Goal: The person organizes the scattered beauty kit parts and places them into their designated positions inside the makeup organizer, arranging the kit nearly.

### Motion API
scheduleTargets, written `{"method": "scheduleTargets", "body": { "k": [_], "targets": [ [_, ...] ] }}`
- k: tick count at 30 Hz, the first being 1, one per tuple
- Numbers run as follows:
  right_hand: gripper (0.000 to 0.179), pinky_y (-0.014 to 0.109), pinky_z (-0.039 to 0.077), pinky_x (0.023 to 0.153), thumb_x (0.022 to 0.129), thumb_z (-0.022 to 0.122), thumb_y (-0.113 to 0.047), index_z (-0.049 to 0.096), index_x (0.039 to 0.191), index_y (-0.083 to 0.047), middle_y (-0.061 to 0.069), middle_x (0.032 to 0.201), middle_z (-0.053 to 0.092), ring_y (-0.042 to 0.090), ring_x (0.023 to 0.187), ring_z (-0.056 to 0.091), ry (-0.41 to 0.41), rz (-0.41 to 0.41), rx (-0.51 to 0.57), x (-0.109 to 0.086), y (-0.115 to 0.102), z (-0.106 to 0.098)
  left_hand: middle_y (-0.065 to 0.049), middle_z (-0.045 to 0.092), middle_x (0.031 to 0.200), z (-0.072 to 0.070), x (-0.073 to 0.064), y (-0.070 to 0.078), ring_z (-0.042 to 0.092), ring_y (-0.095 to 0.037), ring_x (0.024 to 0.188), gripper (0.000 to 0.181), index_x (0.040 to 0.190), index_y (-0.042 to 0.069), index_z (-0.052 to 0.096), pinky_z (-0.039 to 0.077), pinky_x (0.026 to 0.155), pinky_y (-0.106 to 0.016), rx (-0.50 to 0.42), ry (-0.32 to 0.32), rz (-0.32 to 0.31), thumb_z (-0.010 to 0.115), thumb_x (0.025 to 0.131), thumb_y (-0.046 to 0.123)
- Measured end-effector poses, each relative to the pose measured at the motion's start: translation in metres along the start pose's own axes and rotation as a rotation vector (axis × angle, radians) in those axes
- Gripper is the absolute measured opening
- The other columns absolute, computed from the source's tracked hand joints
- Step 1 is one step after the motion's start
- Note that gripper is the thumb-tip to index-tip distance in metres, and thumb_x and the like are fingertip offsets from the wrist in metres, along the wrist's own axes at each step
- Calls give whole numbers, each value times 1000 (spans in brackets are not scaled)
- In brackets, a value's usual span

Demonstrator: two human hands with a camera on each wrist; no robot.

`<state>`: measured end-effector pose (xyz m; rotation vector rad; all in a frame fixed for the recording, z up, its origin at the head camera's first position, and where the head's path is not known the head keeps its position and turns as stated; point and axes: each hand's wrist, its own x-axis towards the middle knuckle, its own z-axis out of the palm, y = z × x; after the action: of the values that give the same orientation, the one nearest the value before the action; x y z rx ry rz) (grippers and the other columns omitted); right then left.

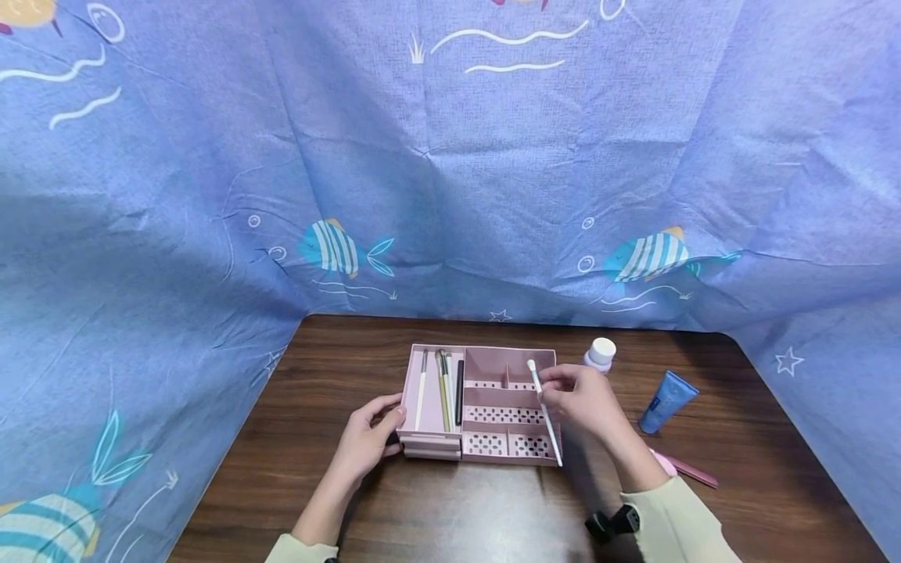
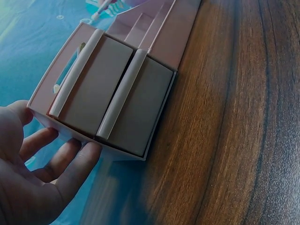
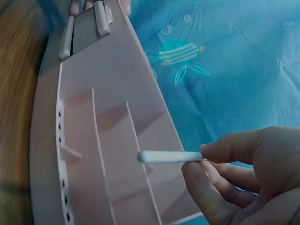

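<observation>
A pink desk organizer [image 1: 486, 460] stands on the table, with two drawers [image 2: 93, 89] in its left front. My left hand [image 1: 362, 438] grips its left side, thumb at the top edge and fingers against the side wall. Between thumb and fingers, my right hand [image 1: 580, 397] pinches a slim white makeup brush [image 1: 551, 430] over the right-hand compartments. Its pale tip points away, and its handle end [image 3: 168, 157] shows in the right wrist view. Several brushes [image 1: 444, 391] and a dark slim stick [image 1: 460, 391] lie in the long left compartment.
Behind my right hand stands a small white-capped bottle [image 1: 600, 356]. A blue tube [image 1: 667, 403] stands on its cap farther right. A flat pink strip [image 1: 693, 472] lies near my right forearm, partly hidden. A blue fish-print curtain [image 1: 493, 195] hangs behind the wooden table [image 1: 310, 391].
</observation>
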<state>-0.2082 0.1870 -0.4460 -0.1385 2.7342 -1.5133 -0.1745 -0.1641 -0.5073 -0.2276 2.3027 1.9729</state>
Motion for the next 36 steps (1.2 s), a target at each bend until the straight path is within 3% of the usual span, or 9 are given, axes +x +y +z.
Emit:
{"method": "scheduleTargets", "body": {
  "k": [4, 11, 18, 25, 28, 36],
  "targets": [
    [30, 25, 57, 57, 81, 73, 0, 73, 110, 7, 10, 84, 73, 11, 70, 63, -10, -25, 27, 9, -11, 7, -16, 63, 113, 0, 2, 0, 67, -20, 96, 40, 138, 8, 63, 66, 74, -43, 3, 0, -1, 66, 100, 21],
    [33, 40, 65, 61, 81, 68, 5, 70, 114, 9, 11, 86, 71, 16, 67, 68, -64, 27, 220, 22, -29, 21, -15, 63, 111, 1, 4, -1, 67, -20, 94, 40, 138, 9, 64, 66, 74, -44, -6, -2, 0, 66, 100, 21],
    [36, 34, 64, 63, 79, 70, 8, 69, 115, 10, 14, 87, 73, 19, 70, 68, -70, 29, 300, 33, -40, 37, -15, 63, 112, 2, 3, -1, 68, -20, 94, 39, 137, 9, 64, 66, 75, -44, -14, -7, 2, 67, 100, 22],
    [36, 42, 66, 66, 84, 67, 8, 64, 120, 12, 13, 91, 70, 19, 66, 68, -72, 66, 393, 45, -51, 56, -15, 63, 111, -1, 3, -1, 68, -20, 93, 40, 137, 9, 65, 66, 74, -43, -6, 3, 2, 67, 100, 21],
    [35, 45, 66, 70, 86, 65, 7, 65, 120, 12, 14, 95, 69, 19, 66, 69, -82, 82, 415, 49, -58, 63, -15, 63, 110, -1, 2, 0, 67, -19, 91, 39, 137, 9, 65, 66, 74, -43, -10, 3, 5, 68, 100, 21],
    [33, 39, 66, 66, 85, 66, 7, 66, 118, 10, 18, 97, 71, 19, 67, 69, -97, 60, 427, 56, -75, 82, -15, 63, 107, -1, 2, 1, 68, -20, 88, 39, 136, 8, 65, 66, 74, -43, -21, -6, 9, 68, 99, 20]
  ]
}}
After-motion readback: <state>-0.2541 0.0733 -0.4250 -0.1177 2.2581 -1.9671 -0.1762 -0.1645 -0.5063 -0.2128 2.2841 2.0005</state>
